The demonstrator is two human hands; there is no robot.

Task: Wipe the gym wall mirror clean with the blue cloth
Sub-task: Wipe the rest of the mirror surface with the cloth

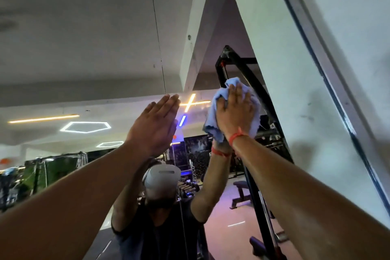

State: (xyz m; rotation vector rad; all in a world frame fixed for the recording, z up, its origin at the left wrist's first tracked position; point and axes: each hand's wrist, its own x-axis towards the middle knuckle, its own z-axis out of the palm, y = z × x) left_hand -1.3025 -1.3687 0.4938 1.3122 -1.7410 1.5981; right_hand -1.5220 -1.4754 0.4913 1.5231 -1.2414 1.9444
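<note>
The wall mirror [88, 53] fills most of the view and reflects the gym and me. My right hand [235, 113], with a red thread at the wrist, presses the crumpled blue cloth [213, 116] flat against the glass, fingers straight and pointing up. The cloth sticks out above and to the left of that hand. My left hand [156, 124] is raised to the left of the cloth, fingers straight and together, flat on or very close to the mirror. It holds nothing.
The mirror's metal edge frame [329, 82] runs diagonally down the right, with a white wall [358, 17] beyond it. A thin vertical seam [157, 27] divides the mirror panels. Reflected are a black rack, a bench, dumbbells and ceiling lights.
</note>
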